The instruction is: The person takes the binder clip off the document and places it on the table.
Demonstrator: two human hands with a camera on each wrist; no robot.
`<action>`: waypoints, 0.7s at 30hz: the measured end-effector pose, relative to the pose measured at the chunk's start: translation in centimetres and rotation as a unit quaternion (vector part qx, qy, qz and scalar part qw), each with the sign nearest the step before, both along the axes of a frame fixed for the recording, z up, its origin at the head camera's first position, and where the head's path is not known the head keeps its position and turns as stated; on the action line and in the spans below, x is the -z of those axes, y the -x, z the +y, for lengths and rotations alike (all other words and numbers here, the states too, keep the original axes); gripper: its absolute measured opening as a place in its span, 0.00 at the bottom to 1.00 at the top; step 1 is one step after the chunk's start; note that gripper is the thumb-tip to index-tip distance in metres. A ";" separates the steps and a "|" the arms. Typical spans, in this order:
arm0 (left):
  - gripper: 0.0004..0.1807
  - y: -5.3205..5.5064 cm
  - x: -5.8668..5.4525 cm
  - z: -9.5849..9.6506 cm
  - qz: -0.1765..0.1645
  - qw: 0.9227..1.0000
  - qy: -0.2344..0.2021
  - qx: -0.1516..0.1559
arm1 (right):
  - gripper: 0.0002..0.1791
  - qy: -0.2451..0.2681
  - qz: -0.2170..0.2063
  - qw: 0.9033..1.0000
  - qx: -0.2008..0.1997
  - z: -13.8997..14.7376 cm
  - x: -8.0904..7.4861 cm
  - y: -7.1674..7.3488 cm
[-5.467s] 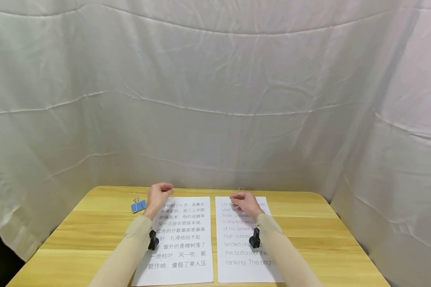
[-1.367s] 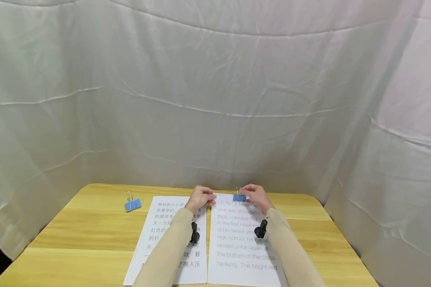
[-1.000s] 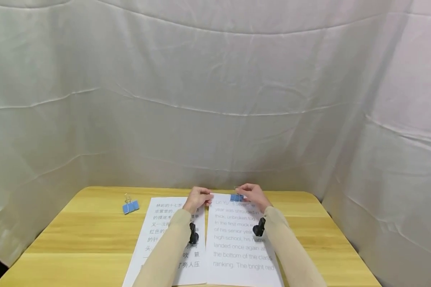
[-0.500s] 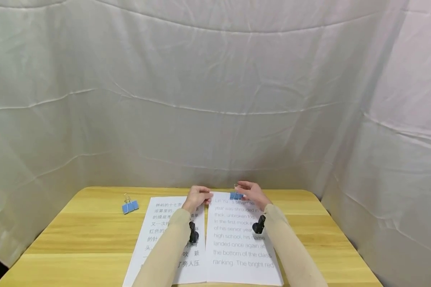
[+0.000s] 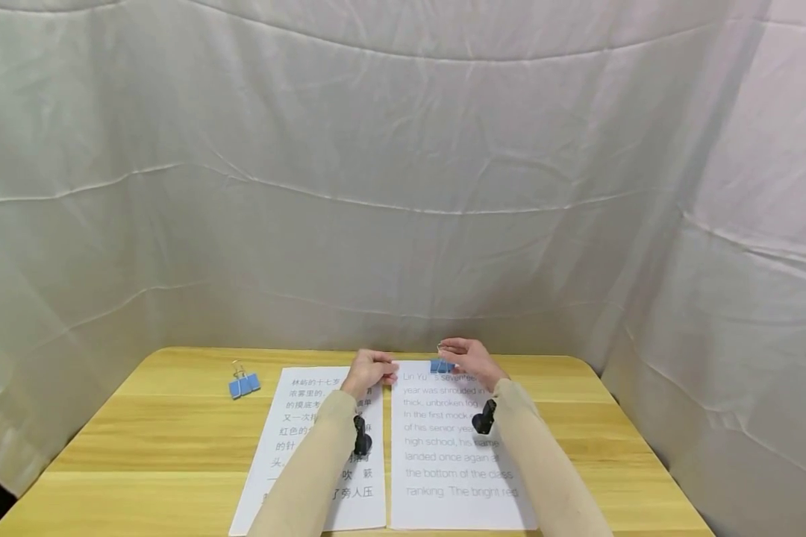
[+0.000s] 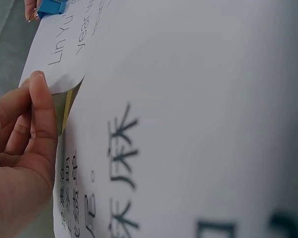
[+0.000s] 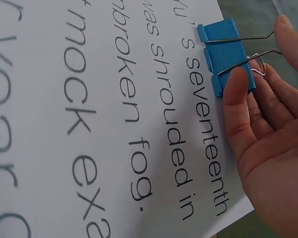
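Two stacks of printed paper lie side by side. My left hand (image 5: 368, 371) reaches across the top of the Chinese-text stack (image 5: 295, 447) and pinches the top left corner of the English-text stack (image 5: 457, 477); in the left wrist view, its fingertips (image 6: 38, 79) show at that corner. A blue binder clip (image 7: 228, 54) sits on the English stack's top edge. My right hand (image 5: 472, 362) has its fingers around the clip, one fingertip (image 7: 284, 25) near the end of a wire handle and another at the clip's blue body. The front handle points back, away from the text.
A second blue binder clip (image 5: 245, 385) rests on the wooden table (image 5: 154, 425), left of the Chinese-text stack, its wire handle raised. A pale grey curtain (image 5: 403, 246) hangs around the table's back and sides.
Since the oldest frame, my left hand has moved right to the English stack's corner, and a clip has come onto its top edge. Lately that stack has shifted slightly right, leaving a narrow gap.
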State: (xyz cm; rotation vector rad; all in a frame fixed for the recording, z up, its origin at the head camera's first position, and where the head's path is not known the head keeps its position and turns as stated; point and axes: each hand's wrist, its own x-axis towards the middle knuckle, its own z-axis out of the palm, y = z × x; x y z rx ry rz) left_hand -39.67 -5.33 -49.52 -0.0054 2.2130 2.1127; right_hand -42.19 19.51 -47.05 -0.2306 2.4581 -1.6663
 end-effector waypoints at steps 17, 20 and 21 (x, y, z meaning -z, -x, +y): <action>0.09 0.0 0.3 0.1 -0.008 1.000 -0.004 -0.007 | 0.20 -0.013 0.038 0.999 0.035 -0.3 0.3 0.2; 0.10 0.0 0.4 0.1 -0.005 1.000 -0.004 -0.007 | 0.18 -0.003 0.048 0.998 0.040 -0.5 0.3 0.2; 0.10 0.0 0.4 0.1 -0.007 1.000 -0.005 -0.009 | 0.18 0.001 0.050 0.998 0.042 -0.5 0.3 0.2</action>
